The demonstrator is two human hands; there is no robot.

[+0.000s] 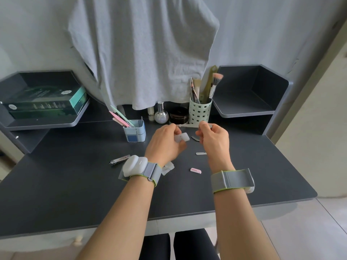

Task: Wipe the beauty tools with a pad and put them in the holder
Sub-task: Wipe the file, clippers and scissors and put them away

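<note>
Holding one pad (181, 138), one metal tool (189, 125), two holders (134, 131).

i see a dark desk (56, 194) filling the frame's centre, grey cloth (142, 53) hanging at upper centre, pale tiled floor (309, 231) at lower right.

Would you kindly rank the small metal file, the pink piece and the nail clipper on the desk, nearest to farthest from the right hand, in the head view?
Measured from the right hand:
1. Small metal file, on the desk just below that hand.
2. Pink piece, nearer the desk's front, between the forearms.
3. Nail clipper, far left, beyond the left wrist.
</note>
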